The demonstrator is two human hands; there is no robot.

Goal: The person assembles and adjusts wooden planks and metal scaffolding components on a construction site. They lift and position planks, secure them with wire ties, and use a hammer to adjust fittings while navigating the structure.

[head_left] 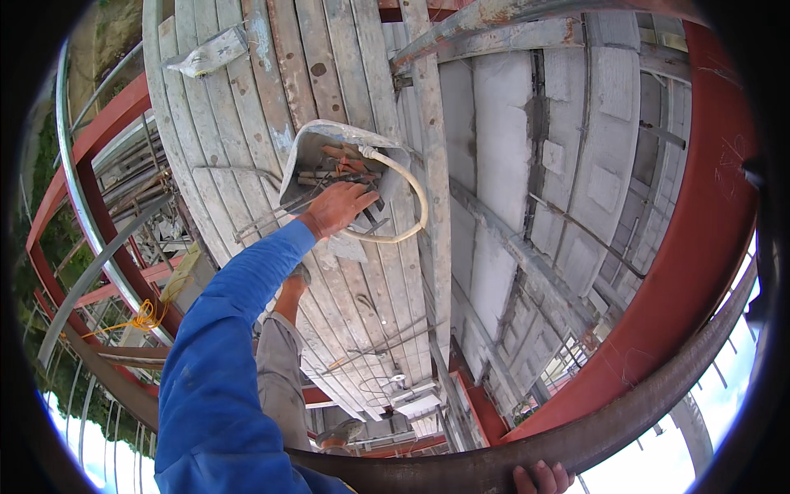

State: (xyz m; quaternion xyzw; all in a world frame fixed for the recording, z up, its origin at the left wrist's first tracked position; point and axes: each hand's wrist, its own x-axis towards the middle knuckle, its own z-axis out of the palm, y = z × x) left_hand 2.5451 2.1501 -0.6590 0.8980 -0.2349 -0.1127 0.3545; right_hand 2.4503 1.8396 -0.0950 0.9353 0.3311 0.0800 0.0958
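Just above centre, a grey bucket (304, 151) of rusty pieces (342, 163) is reached into by the left hand (337, 208); whether anything is gripped cannot be told. Stiff, probably heavy, it is best held by its pale looped handle (422, 198). At bottom right, a brown beam (436, 471) is touched by the right hand (543, 478), grip unclear.

Carrier: long platform of weathered grey-brown planks (278, 74) laid side by side, spotted and pale-stained | mid-length: squarish grey-white bucket (346, 132) with curved cream handle (422, 198) | far left: irregular grey-white flat piece (212, 53) | left of bucket: thin bent dark rod (234, 169) | lower stretch: thin crossing rods (387, 349), material unclear
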